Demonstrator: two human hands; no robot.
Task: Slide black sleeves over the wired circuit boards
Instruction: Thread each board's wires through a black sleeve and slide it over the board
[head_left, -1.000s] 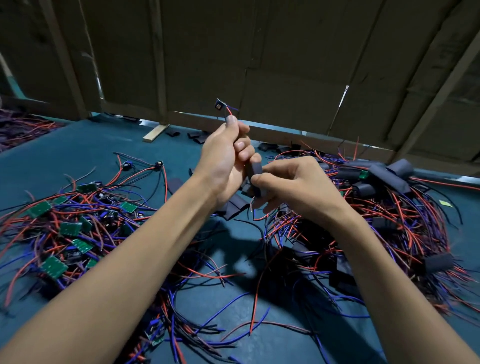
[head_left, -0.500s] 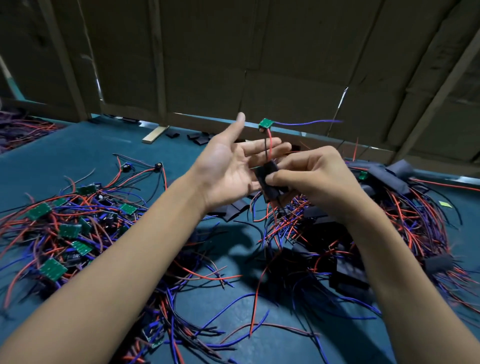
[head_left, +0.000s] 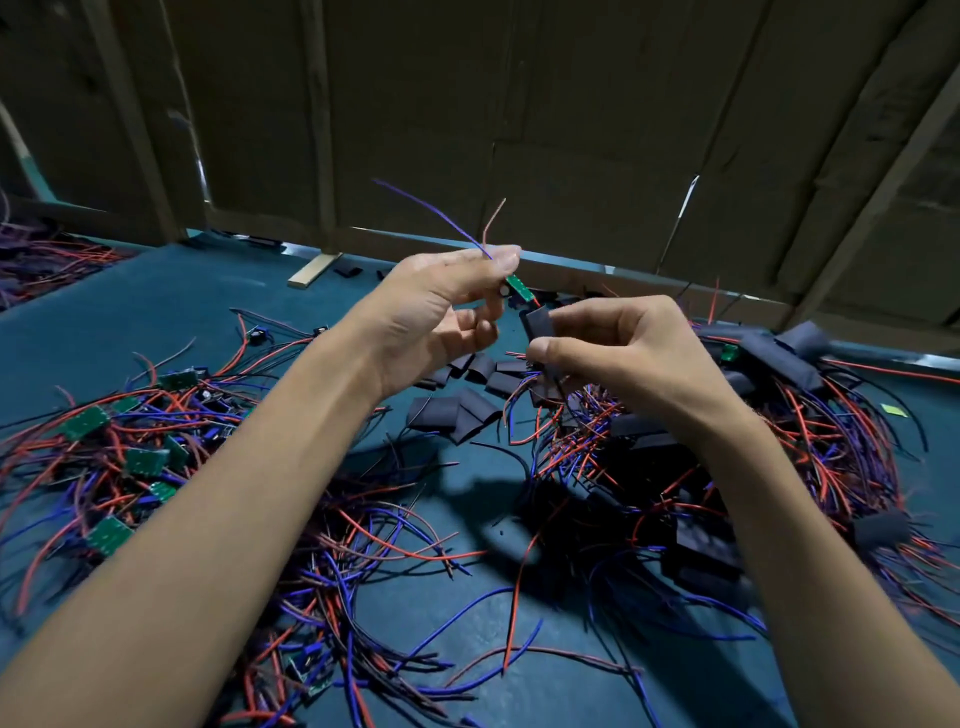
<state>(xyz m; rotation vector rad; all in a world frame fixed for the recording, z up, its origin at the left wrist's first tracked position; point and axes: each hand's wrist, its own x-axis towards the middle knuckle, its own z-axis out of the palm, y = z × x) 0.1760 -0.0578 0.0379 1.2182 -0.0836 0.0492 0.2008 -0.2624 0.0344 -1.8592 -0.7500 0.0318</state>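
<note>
My left hand (head_left: 441, 312) pinches the upper end of a small green circuit board (head_left: 519, 287) between thumb and forefinger. A purple and a reddish wire stick up from that pinch. My right hand (head_left: 618, 348) pinches a black sleeve (head_left: 538, 325) just below and right of the board. A red wire runs from the board's lower end into the sleeve's open top, and more wires hang out below my right thumb. Both hands are raised above the teal table (head_left: 156, 322).
A pile of bare green boards with red and blue wires (head_left: 130, 457) lies at the left. Loose black sleeves (head_left: 462, 410) lie under my hands. A heap of sleeved boards and wires (head_left: 779, 441) fills the right. A cardboard wall (head_left: 519, 130) closes the far edge.
My left hand, spread open half a second ago, has closed onto the board's top. The board has dropped closer to the sleeve's mouth, and the purple wire now points up and left.
</note>
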